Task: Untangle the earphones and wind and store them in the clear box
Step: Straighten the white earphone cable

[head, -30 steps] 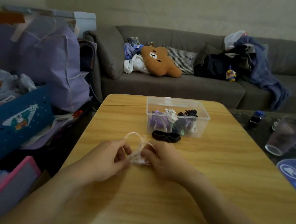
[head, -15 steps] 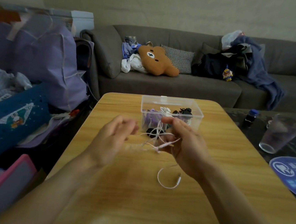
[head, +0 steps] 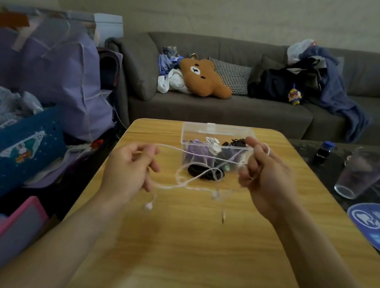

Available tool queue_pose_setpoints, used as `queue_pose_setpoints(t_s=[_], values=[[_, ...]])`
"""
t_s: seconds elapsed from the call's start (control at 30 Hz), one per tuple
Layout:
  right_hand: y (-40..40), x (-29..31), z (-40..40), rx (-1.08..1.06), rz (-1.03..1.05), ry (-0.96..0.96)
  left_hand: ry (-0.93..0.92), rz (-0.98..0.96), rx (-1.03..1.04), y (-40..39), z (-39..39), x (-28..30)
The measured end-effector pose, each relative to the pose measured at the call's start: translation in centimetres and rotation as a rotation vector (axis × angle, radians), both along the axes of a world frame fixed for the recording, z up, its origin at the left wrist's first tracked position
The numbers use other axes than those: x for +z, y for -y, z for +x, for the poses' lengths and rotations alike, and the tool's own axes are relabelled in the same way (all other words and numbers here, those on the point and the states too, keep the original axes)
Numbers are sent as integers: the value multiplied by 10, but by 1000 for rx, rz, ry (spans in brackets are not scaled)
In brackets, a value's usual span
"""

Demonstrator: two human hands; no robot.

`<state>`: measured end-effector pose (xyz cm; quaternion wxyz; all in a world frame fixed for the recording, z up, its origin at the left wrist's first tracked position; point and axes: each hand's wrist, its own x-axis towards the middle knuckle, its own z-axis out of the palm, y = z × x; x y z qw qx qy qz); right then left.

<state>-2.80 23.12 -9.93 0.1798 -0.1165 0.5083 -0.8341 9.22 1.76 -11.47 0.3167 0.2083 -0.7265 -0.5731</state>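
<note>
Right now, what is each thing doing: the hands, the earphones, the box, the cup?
Left hand: holding the white cord.
Right hand: holding the cord, raised.
White earphones: stretched between the hands, looped, ends dangling.
Clear box: open, other earphones inside.
Black earphones: coiled on the table.
Plastic cup: upright.

Grey sofa [head: 223, 109]; beige wall [head: 222, 8]; dim rm.

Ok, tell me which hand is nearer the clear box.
Right. The right hand is raised at the clear box's right front corner, overlapping it in view; the left hand is off to the box's left, with bare table between.
</note>
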Motion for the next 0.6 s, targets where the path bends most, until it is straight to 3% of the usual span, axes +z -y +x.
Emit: queue_pose_setpoints(t_s=[0.13, 0.4, 0.43, 0.5, 0.53, 0.6], values=[[-8, 1, -9, -39, -34, 31, -38, 242, 214, 19, -2, -3], [-2, 3, 3, 48, 36, -77, 40, 249, 423, 29, -7, -13], [-2, 3, 5, 70, 39, -94, 116, 157, 425, 29, -6, -14], [1, 4, 10, 109, 58, -147, 189, -233, 391, 23, 0, -12], [4, 4, 13, 123, 76, -183, 141, -411, 319, 14, 3, -8], [12, 2, 19, 140, 103, -240, 4, -540, 7, -11, 8, 3]])
